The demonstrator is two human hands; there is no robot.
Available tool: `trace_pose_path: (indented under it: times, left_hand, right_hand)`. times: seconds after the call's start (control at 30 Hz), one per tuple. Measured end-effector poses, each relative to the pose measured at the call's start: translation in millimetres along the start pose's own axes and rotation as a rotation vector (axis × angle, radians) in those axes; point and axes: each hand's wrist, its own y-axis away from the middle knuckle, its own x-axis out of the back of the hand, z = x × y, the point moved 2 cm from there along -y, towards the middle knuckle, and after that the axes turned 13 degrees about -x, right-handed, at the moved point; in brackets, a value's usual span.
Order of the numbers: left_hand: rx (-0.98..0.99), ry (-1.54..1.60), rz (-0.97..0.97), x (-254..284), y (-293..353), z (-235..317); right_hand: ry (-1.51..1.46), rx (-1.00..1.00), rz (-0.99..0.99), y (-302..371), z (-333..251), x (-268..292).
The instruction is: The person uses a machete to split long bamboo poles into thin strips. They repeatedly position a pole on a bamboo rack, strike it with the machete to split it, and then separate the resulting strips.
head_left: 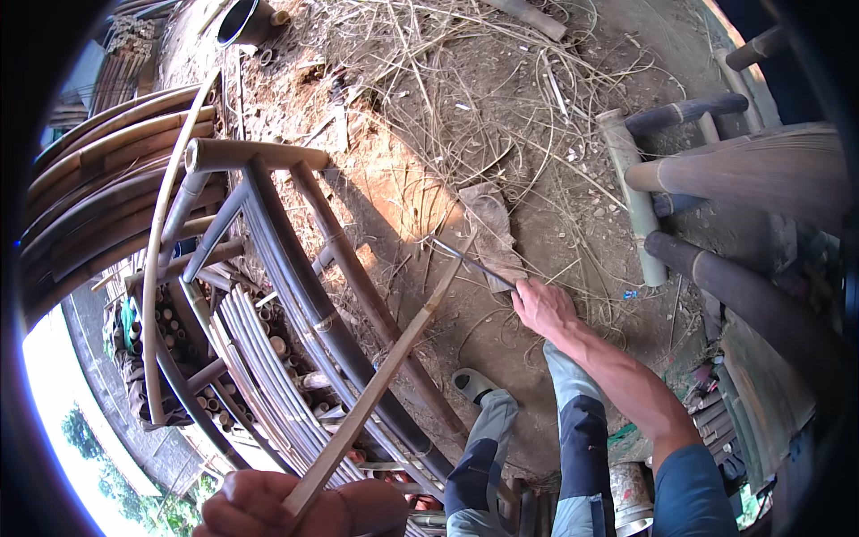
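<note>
My left hand point(259, 507), at the lower left, is closed around the near end of a long bamboo strip point(380, 380). The strip slants up and away to the middle of the view, narrowing at its far end. My right hand point(544, 307) grips a knife point(488, 270) with a slim dark blade; its handle is mostly hidden in the fist. The blade points left and crosses the strip near its far tip. Whether the two touch I cannot tell. Beneath them on the ground lies a crumpled brown cloth point(492, 228).
A dark bamboo frame point(304, 277) stands close on the left, with stacked bamboo poles point(116, 170) beyond it. Thin shavings point(429, 98) litter the dirt floor ahead. Another bamboo frame point(637, 197) is at the right. A black bucket point(244, 22) lies far left.
</note>
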Motion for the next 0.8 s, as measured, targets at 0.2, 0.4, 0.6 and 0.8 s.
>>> trace_pose_path:
  times: [0.2,0.4,0.6,0.8]
  left_hand:
    - [0.04,0.633,0.053,14.3,13.8,-37.0]
    - [0.118,-0.256,0.228,-30.7,40.1,-59.6]
    - [0.001,0.806,0.287,-38.1,63.9,-96.5]
    - [-0.017,0.804,0.281,-38.7,64.0,-106.2]
  right_hand:
    - [-0.033,0.054,-0.003,-34.0,4.9,-13.5]
    - [-0.241,0.448,0.146,-39.6,-20.9,-14.8]
    - [-0.039,0.243,0.038,-92.2,15.9,-55.5]
    - [-0.216,0.573,0.209,-86.2,-17.8,-49.2]
